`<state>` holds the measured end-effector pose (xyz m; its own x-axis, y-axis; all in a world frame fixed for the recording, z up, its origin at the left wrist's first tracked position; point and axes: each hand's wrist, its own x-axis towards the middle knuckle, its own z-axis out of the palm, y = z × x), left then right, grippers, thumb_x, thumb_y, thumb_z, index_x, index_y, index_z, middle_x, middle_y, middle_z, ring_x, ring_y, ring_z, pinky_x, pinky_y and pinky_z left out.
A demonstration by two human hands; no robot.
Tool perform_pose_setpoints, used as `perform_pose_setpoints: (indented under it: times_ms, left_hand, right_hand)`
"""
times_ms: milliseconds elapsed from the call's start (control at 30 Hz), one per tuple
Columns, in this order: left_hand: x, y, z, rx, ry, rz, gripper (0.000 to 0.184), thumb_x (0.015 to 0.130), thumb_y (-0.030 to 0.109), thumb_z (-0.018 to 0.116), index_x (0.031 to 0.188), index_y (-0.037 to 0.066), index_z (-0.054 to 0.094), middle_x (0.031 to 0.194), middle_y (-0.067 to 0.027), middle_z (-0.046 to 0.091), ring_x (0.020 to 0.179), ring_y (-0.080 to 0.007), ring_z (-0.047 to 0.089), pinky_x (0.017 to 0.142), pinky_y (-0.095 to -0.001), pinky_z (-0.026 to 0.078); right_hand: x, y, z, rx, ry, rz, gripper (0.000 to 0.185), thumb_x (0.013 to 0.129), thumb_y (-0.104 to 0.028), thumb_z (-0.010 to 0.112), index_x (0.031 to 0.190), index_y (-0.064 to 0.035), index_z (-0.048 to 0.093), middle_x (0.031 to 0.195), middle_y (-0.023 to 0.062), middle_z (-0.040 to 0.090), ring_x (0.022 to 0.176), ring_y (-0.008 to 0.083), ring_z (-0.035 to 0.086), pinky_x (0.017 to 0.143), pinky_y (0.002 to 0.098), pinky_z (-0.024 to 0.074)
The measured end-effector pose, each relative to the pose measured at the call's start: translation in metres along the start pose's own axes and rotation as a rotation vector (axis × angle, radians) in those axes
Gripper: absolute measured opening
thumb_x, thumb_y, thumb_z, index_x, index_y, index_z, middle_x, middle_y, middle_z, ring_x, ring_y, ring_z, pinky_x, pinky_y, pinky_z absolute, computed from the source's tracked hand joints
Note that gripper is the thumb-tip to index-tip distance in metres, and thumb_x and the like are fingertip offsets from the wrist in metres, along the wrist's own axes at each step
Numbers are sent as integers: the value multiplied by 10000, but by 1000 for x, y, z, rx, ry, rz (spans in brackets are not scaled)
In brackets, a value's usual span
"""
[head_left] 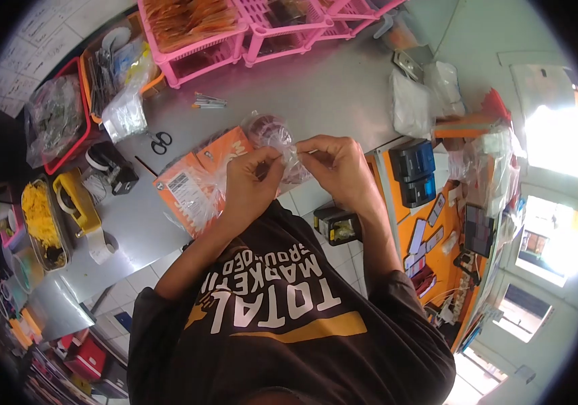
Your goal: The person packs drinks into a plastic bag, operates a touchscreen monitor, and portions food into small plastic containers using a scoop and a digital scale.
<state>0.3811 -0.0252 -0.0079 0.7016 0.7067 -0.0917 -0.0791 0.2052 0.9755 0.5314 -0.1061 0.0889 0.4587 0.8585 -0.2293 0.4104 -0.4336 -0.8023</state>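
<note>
The left hand [255, 174] and right hand [336, 165] each pinch a clear plastic bag [268, 129] between thumb and fingers, at the steel table [346, 91]'s near edge. From it, I see orange packets [198, 177] toward eight o'clock, black scissors [161, 143] at nine, pink racks [289, 31] at twelve.

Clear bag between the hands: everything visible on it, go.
The clear bag looks like thin, wrinkled, glossy plastic, with reddish-purple contents showing through; what they are, I can't tell. The fingers of the left hand and right hand pinch gathered plastic between them. It sits near the close edge of the metal-looking table, right of the orange packs in the picture; contact with those is unclear. Whether its mouth is sealed can't be made out.
</note>
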Motion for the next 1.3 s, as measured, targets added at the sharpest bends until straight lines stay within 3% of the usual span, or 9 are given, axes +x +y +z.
perform_pose_setpoints:
  times_ms: [167,233,333,433,667,733,833,1033,1300]
  left_hand:
    - [5,9,-3,-190,-75,-97,135,950,-2,595,823,-16,638,656,18,598,528,-17,507,459,-220,362]
    - [7,5,-2,-190,-67,-49,161,967,1,572,815,-3,628,671,10,597,514,-21,507,433,-225,368]
    - [6,10,-4,-251,-88,-92,159,979,2,560,832,-4,619,706,-2,605,507,-25,500,433,-229,374]
    - [5,13,-5,-262,-100,-135,151,986,3,558,845,-5,609,737,-12,610,519,-27,501,460,-220,391]
    - [4,12,-4,-229,-65,-68,139,991,5,554,876,-6,631,747,-8,619,558,-26,508,506,-207,408]
    - [4,23,-4,-217,-34,-86,131,994,2,555,901,-7,646,742,0,618,557,-24,499,497,-204,394]
    - [4,24,-3,-182,2,-112,125,1003,11,553,925,-11,649,729,1,612,551,-26,492,490,-200,386]
    - [5,26,-5,-194,-16,-157,126,1020,33,542,959,-9,645,726,-7,607,539,-30,481,468,-215,364]
    - [11,16,0,-255,47,-260,128,972,-18,512,979,-18,641,759,-36,615,540,-53,480,483,-213,355]
  right_hand:
    - [8,-13,-4,-61,10,-66,146,858,-38,694,979,27,743,797,121,728,707,135,685,686,302,540]
    - [9,-15,-2,-137,26,-100,151,817,-15,657,937,35,735,792,208,703,715,310,719,666,368,547]
    - [8,-15,3,-236,113,-246,141,799,-9,645,907,29,728,764,210,680,692,350,691,666,385,539]
    - [5,-18,5,-279,142,-243,145,790,-7,638,901,26,726,773,206,681,678,364,674,667,400,533]
    - [-2,-21,1,-46,145,-148,90,815,22,655,893,48,691,824,199,707,735,317,723,685,362,557]
    - [-2,-17,4,177,184,-144,94,851,39,660,941,63,652,836,184,726,793,267,748,744,333,581]
    - [-2,-6,11,216,203,-190,108,886,34,659,984,66,626,865,174,737,838,245,752,800,329,589]
    - [-7,17,25,465,232,-69,149,900,18,670,1032,54,613,941,154,726,910,243,743,804,338,590]
    - [-9,29,22,520,190,-102,238,900,32,687,1122,39,600,968,108,709,933,161,723,797,288,591]
